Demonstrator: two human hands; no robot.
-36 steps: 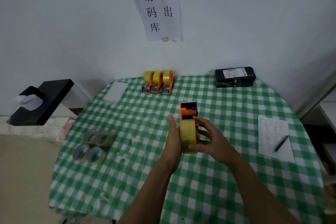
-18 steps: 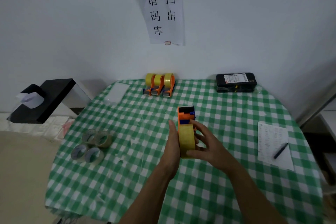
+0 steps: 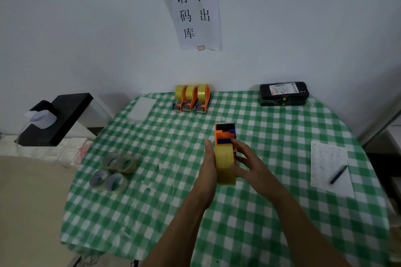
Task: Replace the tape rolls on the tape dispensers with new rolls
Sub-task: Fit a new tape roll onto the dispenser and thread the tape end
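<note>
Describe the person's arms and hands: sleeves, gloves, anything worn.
The left hand and right hand are bare: no gloves, no visible rings. Both forearms are uncovered to the frame's edge; no sleeve, watch or bracelet shows.

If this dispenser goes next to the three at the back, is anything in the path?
Nothing visible. The dispenser, held between the left hand and right hand, has only bare checked cloth between it and the three dispensers at the back. The white sheet lies left of that path.
</note>
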